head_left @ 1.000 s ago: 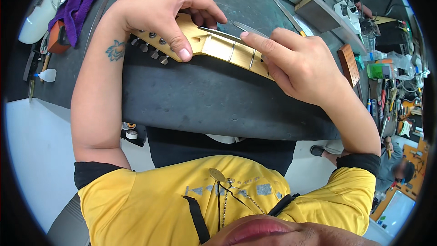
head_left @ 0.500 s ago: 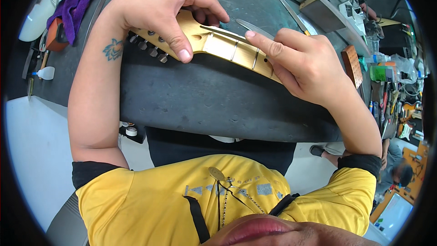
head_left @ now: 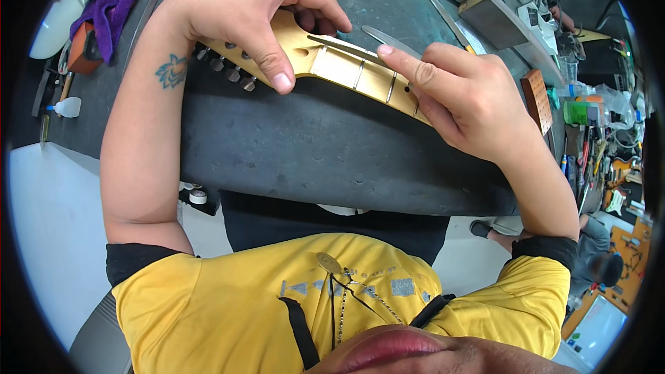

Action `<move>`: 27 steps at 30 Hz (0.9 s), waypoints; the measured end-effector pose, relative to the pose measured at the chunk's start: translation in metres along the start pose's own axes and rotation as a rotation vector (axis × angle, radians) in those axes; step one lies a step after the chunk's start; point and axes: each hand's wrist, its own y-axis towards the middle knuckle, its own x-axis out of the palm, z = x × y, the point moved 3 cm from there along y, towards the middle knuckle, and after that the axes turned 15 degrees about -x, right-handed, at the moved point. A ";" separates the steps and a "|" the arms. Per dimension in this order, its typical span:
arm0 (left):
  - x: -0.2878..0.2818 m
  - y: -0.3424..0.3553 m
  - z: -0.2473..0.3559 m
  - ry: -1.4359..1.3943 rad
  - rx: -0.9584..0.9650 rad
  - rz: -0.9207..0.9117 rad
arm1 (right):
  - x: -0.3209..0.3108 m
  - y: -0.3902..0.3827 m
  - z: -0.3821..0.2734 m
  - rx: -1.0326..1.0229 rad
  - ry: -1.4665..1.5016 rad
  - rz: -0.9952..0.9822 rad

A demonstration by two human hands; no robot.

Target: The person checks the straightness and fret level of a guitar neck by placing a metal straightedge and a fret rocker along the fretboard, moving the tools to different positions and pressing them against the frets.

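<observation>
My left hand (head_left: 242, 21) grips the headstock of a pale wooden guitar neck (head_left: 336, 69), thumb over its face near silver tuners (head_left: 230, 71), fingers curled at the far edge. The neck lies on a dark padded bench top (head_left: 298, 145). A thin dark strip, apparently a file (head_left: 346, 47), runs along the far edge of the fretboard. My right hand (head_left: 464, 97) is closed around it, index fingertip pressed on it, other fingers bent and partly hidden at the neck. A rounded metal blade (head_left: 381, 36) lies just beyond.
A purple cloth (head_left: 118, 7), orange block (head_left: 85, 47) and small bottle (head_left: 67, 107) sit left. Grey bars (head_left: 485, 21), a knife-like tool (head_left: 449, 17), a drilled wooden block (head_left: 537, 100) and several tools lie right. A co-worker (head_left: 596, 263) is at the lower right.
Over the last second my right hand and the thin strip have shifted slightly rightward along the neck. My left hand and the headstock have moved a little farther from me, grip unchanged.
</observation>
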 end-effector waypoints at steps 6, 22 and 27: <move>0.002 0.002 0.006 0.039 0.017 0.006 | -0.003 -0.005 -0.001 0.024 0.012 -0.010; 0.007 0.003 0.005 0.097 0.042 0.066 | -0.003 0.007 -0.001 0.006 0.023 -0.040; 0.007 0.001 0.011 0.080 -0.028 0.034 | 0.006 0.020 0.002 -0.027 0.036 0.024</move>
